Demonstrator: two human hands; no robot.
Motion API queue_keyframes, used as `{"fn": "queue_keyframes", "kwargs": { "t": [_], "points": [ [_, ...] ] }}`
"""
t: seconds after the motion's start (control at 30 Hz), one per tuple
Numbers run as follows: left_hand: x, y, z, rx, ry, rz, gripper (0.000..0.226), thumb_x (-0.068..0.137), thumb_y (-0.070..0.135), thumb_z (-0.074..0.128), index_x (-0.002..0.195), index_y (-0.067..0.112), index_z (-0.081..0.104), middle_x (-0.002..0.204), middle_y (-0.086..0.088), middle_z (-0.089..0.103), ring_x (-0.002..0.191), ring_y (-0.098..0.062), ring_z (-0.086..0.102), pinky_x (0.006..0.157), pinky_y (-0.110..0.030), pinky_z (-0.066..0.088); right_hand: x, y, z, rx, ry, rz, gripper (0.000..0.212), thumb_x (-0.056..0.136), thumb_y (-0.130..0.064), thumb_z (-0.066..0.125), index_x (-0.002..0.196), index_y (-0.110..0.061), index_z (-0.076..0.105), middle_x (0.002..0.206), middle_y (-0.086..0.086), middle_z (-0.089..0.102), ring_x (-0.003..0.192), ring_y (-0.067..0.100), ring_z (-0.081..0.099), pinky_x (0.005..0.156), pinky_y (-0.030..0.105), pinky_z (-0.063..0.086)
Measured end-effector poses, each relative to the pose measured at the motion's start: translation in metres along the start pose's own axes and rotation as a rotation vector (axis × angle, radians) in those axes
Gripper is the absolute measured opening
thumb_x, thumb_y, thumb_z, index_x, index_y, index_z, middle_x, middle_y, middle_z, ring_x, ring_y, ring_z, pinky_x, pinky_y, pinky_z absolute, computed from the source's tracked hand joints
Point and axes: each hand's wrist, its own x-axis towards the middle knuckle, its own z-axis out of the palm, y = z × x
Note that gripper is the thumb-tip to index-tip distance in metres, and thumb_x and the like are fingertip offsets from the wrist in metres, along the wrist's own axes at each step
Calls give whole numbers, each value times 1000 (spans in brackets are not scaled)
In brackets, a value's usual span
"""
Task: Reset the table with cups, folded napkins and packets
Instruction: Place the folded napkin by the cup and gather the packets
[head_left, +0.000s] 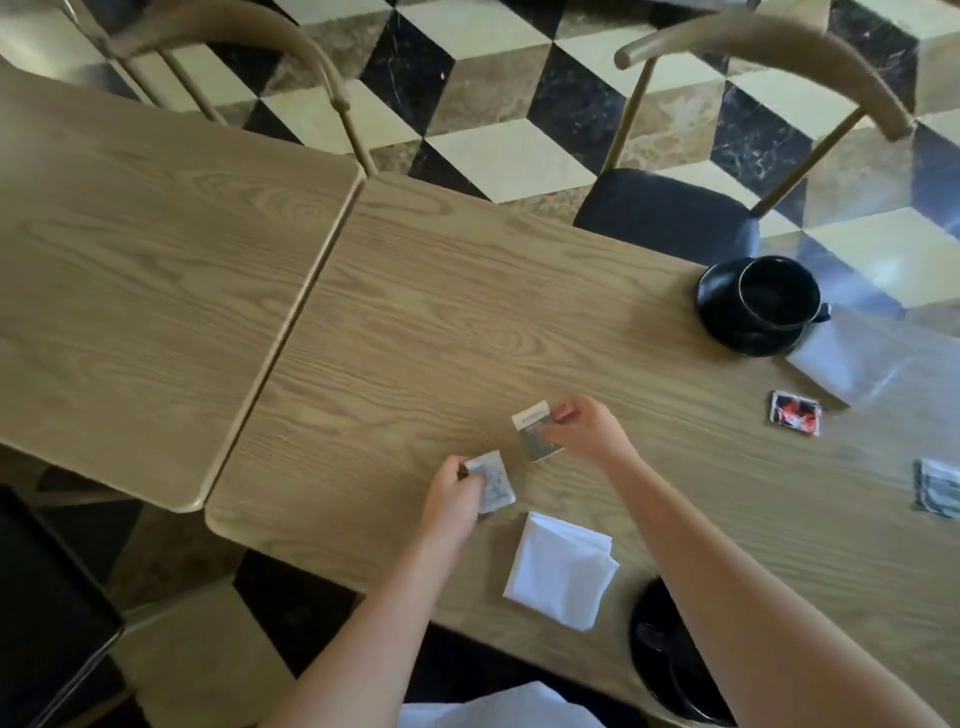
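Observation:
My left hand (451, 493) pinches a small grey-white packet (493, 482) just above the wooden table (467, 322). My right hand (584, 427) holds a taller packet (535, 430) with a white top and grey body, a little farther away. A folded white napkin (561, 569) lies close to the near edge, right below both packets. A black cup (776, 293) stands on a black saucer (727, 322) at the far right, with another white napkin (852, 358) beside it. A red and black packet (795, 420) and a grey packet (939, 487) lie at the right.
A second black saucer (660, 644) sits at the near edge, partly hidden under my right forearm. A second wooden table (145, 249) adjoins on the left. Two chairs (675, 213) stand on the far side on a chequered floor. A dark seat (47, 613) is at the lower left.

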Motion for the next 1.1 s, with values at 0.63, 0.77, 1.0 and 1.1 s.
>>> {"fn": "queue_keyframes", "kwargs": {
  "t": [0.63,0.77,1.0,1.1],
  "points": [
    [-68,44,256,80,-471,27,21,93,11,68,113,14,62,111,-8,74,93,-23,71,85,-43,55,-106,167,-157,675,211,137,13,86,-19,77,81,-21,64,76,-7,72,62,4,60,51,16,45],
    [-66,53,311,239,-479,74,14,94,5,65,102,16,66,99,-4,75,80,-18,71,72,-32,55,-101,202,-192,723,208,174,16,85,-26,78,81,-21,63,74,-7,69,63,5,60,53,18,45],
    [-32,99,383,977,-391,530,2,89,16,70,89,15,71,91,1,70,85,-22,65,72,-34,48,-73,289,-271,722,473,393,8,91,-16,67,84,-17,63,89,8,73,61,12,63,53,25,42],
    [-19,122,404,1284,-406,630,7,89,13,66,87,11,72,94,-6,70,93,-29,65,73,-37,47,-60,315,-298,588,555,455,6,88,-18,66,92,-15,65,93,9,76,70,15,67,60,27,45]
  ]
}}
